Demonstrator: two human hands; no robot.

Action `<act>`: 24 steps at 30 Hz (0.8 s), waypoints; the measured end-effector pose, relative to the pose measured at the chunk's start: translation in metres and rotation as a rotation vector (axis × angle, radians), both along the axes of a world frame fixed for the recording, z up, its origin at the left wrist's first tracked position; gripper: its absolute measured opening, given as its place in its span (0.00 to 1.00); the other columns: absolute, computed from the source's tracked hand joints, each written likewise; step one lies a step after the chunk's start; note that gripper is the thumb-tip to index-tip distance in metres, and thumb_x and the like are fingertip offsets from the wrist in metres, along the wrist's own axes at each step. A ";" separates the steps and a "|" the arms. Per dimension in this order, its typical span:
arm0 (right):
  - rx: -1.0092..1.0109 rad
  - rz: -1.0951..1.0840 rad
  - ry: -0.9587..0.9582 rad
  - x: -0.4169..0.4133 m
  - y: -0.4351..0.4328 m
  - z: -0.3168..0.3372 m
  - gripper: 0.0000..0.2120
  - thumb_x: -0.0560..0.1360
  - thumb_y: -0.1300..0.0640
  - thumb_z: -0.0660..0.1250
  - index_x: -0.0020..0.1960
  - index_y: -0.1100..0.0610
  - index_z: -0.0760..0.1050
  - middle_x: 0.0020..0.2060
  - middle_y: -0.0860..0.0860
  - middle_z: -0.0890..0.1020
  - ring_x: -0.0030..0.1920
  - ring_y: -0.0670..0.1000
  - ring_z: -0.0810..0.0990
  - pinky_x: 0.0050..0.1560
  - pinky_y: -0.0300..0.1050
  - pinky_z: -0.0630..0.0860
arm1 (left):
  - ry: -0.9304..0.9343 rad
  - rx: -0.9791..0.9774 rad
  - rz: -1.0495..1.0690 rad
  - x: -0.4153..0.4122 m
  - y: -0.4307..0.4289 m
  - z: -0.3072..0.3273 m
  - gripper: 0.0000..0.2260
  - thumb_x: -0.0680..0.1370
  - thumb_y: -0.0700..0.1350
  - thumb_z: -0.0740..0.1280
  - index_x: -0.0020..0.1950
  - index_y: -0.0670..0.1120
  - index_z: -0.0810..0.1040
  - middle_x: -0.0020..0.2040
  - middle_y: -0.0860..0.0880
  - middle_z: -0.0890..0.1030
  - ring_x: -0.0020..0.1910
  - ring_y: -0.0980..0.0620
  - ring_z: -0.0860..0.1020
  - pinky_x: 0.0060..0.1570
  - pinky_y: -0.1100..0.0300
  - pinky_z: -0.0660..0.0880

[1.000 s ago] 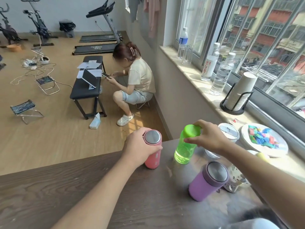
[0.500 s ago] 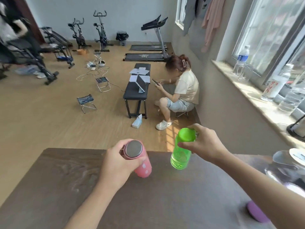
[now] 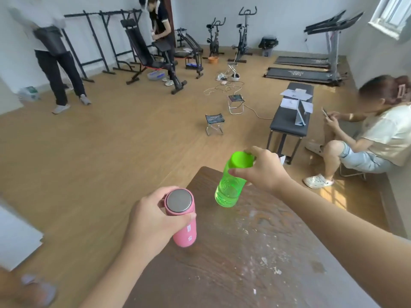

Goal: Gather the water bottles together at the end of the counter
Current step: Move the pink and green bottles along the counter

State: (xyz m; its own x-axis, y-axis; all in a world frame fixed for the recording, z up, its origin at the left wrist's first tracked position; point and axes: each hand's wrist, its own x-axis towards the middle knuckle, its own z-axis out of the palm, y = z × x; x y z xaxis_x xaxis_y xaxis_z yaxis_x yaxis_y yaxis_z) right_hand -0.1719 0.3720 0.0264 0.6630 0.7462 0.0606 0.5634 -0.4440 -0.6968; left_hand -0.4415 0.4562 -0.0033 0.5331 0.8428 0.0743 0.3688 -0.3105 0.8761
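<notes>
My left hand (image 3: 153, 221) grips a pink bottle (image 3: 184, 227) with a steel cap near its top. It hangs close above the left edge of the dark wooden counter (image 3: 244, 252). My right hand (image 3: 262, 172) holds a clear green bottle (image 3: 229, 187) by its green lid. That bottle is tilted, its base near the counter's far corner. Whether either base touches the wood I cannot tell. The two bottles are about a hand's width apart.
The counter ends just beyond the green bottle; wooden floor lies past it and to the left. A person (image 3: 373, 138) crouches at the right by a black bench (image 3: 289, 121). Two small folding stools (image 3: 214, 123) and gym machines stand farther off. Two people stand at the far left.
Both hands have carried their bottles leftward along the counter to its far corner. The view swung left, so the windowsill and purple cup left the frame.
</notes>
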 end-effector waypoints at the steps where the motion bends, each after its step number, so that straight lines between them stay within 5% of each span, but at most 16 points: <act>1: -0.006 0.009 0.002 -0.007 0.016 -0.002 0.31 0.60 0.41 0.79 0.58 0.55 0.78 0.44 0.54 0.83 0.40 0.57 0.84 0.44 0.53 0.82 | -0.002 -0.008 0.004 -0.007 0.006 -0.003 0.22 0.60 0.44 0.84 0.51 0.58 0.85 0.48 0.65 0.87 0.47 0.65 0.84 0.41 0.75 0.75; 6: -0.043 0.022 0.010 -0.025 0.074 -0.010 0.31 0.60 0.43 0.79 0.58 0.55 0.78 0.48 0.57 0.81 0.44 0.60 0.84 0.43 0.57 0.83 | -0.022 -0.047 0.018 -0.018 0.025 -0.017 0.23 0.54 0.55 0.78 0.49 0.60 0.85 0.46 0.65 0.87 0.45 0.64 0.85 0.41 0.73 0.76; 12: -0.145 -0.026 -0.030 -0.026 0.101 -0.019 0.28 0.62 0.47 0.80 0.57 0.58 0.78 0.48 0.58 0.81 0.36 0.57 0.85 0.36 0.55 0.84 | -0.040 -0.045 -0.012 0.006 0.030 -0.026 0.25 0.54 0.56 0.78 0.51 0.59 0.85 0.45 0.60 0.88 0.46 0.57 0.86 0.49 0.52 0.83; 19: -0.148 -0.054 0.014 -0.017 0.107 -0.035 0.28 0.65 0.49 0.79 0.60 0.58 0.76 0.50 0.58 0.80 0.33 0.59 0.85 0.36 0.57 0.84 | 0.018 -0.025 -0.065 0.031 0.033 -0.030 0.25 0.54 0.57 0.78 0.51 0.61 0.83 0.43 0.63 0.86 0.41 0.61 0.84 0.45 0.55 0.83; 24: -0.174 -0.034 0.037 -0.010 0.110 -0.039 0.34 0.67 0.47 0.77 0.67 0.57 0.70 0.55 0.58 0.78 0.44 0.60 0.83 0.42 0.57 0.83 | 0.032 -0.058 -0.043 0.037 0.039 -0.039 0.26 0.55 0.57 0.77 0.52 0.59 0.83 0.45 0.60 0.87 0.46 0.57 0.85 0.49 0.51 0.83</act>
